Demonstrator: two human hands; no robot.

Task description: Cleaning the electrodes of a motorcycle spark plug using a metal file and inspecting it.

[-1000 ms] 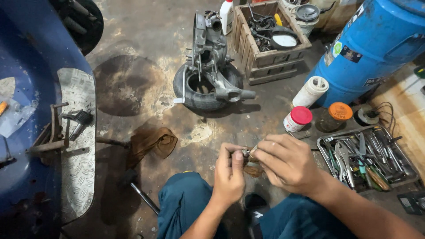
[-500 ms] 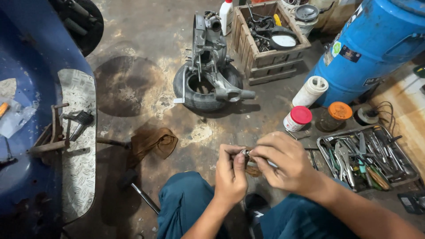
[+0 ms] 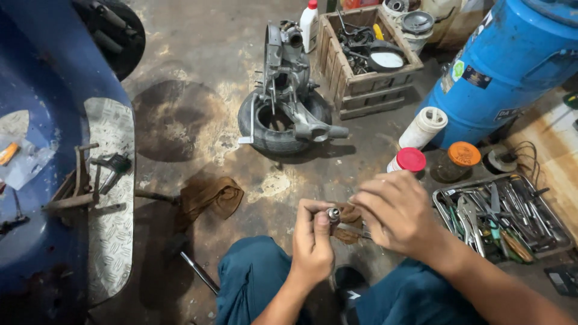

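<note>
L hand [image 3: 313, 241] pinches small silver metal fitting [image 3: 333, 213]; R hand [image 3: 394, 213] fingers curled at it, grip unclear, beside steel tool tray [image 3: 442, 201].

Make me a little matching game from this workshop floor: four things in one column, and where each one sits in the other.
Things:
1. brown rag
2. tool tray
3. small metal part
4. wooden crate

Places:
A. pinched in the left hand
B. far side, beside the blue drum
C. floor, left of the knees
D. beside the right hand

Pairs: 1-C, 2-D, 3-A, 4-B
</note>
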